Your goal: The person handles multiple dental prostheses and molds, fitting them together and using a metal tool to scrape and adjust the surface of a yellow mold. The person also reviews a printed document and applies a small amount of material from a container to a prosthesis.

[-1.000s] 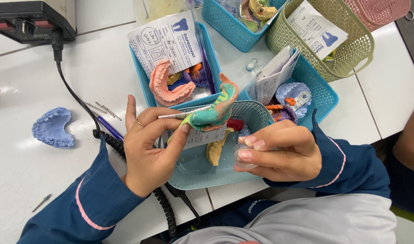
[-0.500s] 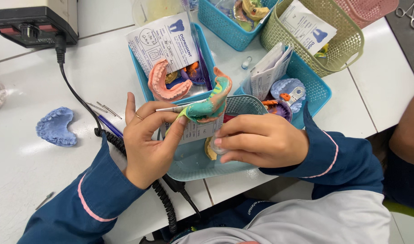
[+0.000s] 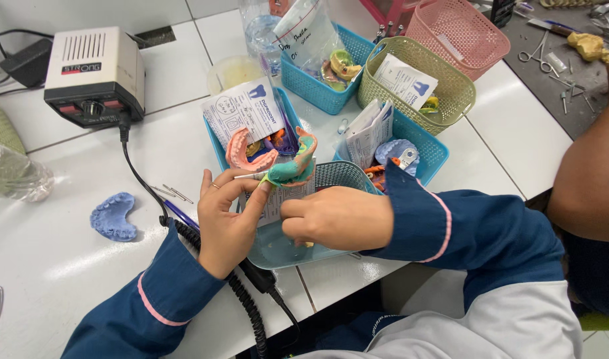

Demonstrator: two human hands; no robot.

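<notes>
My left hand [image 3: 228, 216] pinches a teal and orange dental impression tray [image 3: 292, 166] together with a white paper slip [image 3: 278, 199], held upright over a light blue plastic basket [image 3: 278, 249]. My right hand [image 3: 337, 218] lies curled just to the right of the slip, knuckles up, fingertips against the paper's lower edge; what it grips is hidden. A pink dental cast [image 3: 248, 151] rests in the blue basket [image 3: 214, 143] behind.
A blue dental cast [image 3: 113, 216] lies on the white table at left. A grey motor box [image 3: 95, 73] with a black coiled cable [image 3: 248, 309] stands at back left. Blue [image 3: 317, 93], green [image 3: 450, 86] and pink [image 3: 444, 30] baskets crowd the back. Another person's arm [image 3: 587, 173] is at right.
My head has lifted, so more of the table shows. My right hand has slid left from the basket's right side up against the paper slip. The left hand keeps its hold.
</notes>
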